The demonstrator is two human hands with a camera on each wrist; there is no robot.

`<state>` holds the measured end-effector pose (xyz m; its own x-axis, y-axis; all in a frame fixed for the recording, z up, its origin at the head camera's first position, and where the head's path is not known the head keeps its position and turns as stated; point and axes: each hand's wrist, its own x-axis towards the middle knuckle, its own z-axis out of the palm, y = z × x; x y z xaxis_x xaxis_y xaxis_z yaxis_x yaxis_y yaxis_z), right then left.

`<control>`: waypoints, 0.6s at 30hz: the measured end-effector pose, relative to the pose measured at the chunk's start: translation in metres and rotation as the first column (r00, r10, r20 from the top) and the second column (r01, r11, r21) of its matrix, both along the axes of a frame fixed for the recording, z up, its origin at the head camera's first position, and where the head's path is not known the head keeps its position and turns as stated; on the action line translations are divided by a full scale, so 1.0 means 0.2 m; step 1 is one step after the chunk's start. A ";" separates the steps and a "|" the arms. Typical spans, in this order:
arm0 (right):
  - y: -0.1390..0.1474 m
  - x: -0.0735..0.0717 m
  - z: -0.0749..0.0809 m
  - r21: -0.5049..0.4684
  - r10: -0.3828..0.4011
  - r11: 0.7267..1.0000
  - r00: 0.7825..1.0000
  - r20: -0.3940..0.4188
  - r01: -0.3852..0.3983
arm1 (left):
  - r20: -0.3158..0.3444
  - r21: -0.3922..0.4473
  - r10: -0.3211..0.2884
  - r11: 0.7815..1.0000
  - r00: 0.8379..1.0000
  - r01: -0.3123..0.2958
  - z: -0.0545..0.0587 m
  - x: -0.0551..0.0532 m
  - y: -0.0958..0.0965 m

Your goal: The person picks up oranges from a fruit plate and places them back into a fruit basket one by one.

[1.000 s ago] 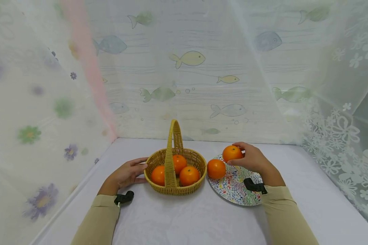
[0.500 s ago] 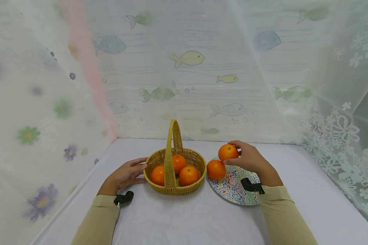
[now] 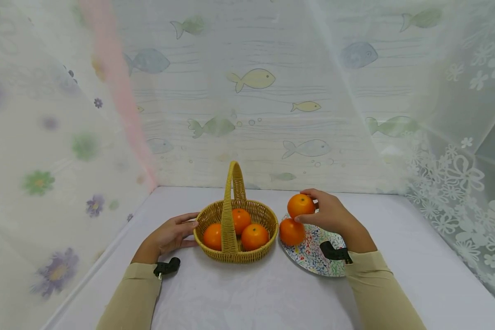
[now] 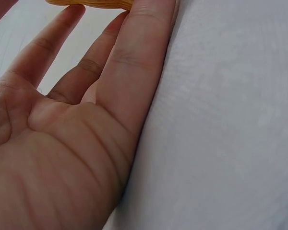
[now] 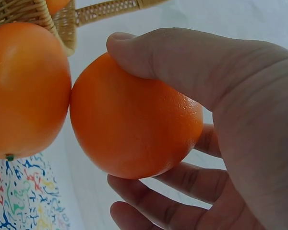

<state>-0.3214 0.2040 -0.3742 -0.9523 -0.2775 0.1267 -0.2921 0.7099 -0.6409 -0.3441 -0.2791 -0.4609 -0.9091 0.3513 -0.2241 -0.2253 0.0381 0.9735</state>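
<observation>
My right hand (image 3: pixel 327 213) holds an orange (image 3: pixel 301 206) between thumb and fingers at the far left part of a round patterned plate (image 3: pixel 321 261). In the right wrist view the thumb lies over that orange (image 5: pixel 134 120) and the fingers are beneath it. A second orange (image 3: pixel 291 233) rests on the plate's left edge, right against the held one. My left hand (image 3: pixel 171 236), its fingers mostly straight, touches the left side of a yellow wicker basket (image 3: pixel 236 257). Several oranges (image 3: pixel 254 237) lie inside the basket, one partly hidden by its upright handle (image 3: pixel 228 206).
A white cloth covers the table (image 3: pixel 239 298). Behind it hangs a pale curtain (image 3: pixel 247 151) printed with fish, and flowered sheer drapes flank both sides. The basket's right side stands close beside the plate.
The orange in my right hand has moved left across the plate toward the basket, up to the other orange, which has shifted slightly. My left hand and the basket have stayed put.
</observation>
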 end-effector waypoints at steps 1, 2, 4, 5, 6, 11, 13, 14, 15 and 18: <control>0.00 0.00 0.00 0.001 0.005 1.000 1.000 -0.002 -0.005 | 0.001 0.000 -0.001 1.000 1.000 0.001 0.00 0.00 0.00; -0.01 0.00 0.00 0.003 0.010 1.000 1.000 -0.005 -0.010 | 0.000 -0.002 -0.002 1.000 1.000 0.002 0.00 0.00 0.00; -0.02 0.01 0.00 0.008 0.017 1.000 1.000 -0.010 -0.017 | 0.001 -0.002 -0.003 1.000 1.000 0.003 0.00 0.00 0.00; -0.02 0.01 0.00 0.011 0.021 1.000 1.000 -0.012 -0.021 | 0.001 -0.003 -0.002 1.000 1.000 0.002 0.00 0.00 0.00; -0.03 0.01 0.00 0.012 0.024 1.000 1.000 -0.011 -0.024 | 0.000 -0.004 -0.003 1.000 1.000 0.003 0.00 0.00 0.00; -0.06 0.03 0.01 0.016 0.040 0.999 0.999 -0.010 -0.040 | 0.000 -0.008 -0.011 1.000 1.000 0.011 0.00 0.00 0.00; -0.07 0.03 0.01 0.015 0.049 0.999 0.999 -0.016 -0.049 | -0.003 -0.008 -0.013 1.000 1.000 0.013 0.00 0.00 0.00; -0.07 0.03 0.01 0.014 0.055 0.998 0.998 -0.017 -0.055 | -0.003 -0.007 -0.012 1.000 1.000 0.012 0.00 0.00 0.00; -0.08 0.03 0.01 0.012 0.061 0.998 0.998 -0.018 -0.061 | -0.004 -0.006 -0.011 1.000 1.000 0.011 0.00 0.00 0.00; -0.09 0.03 0.01 0.008 0.077 0.997 0.997 -0.016 -0.077 | -0.001 -0.003 -0.011 1.000 1.000 0.011 0.00 0.00 -0.01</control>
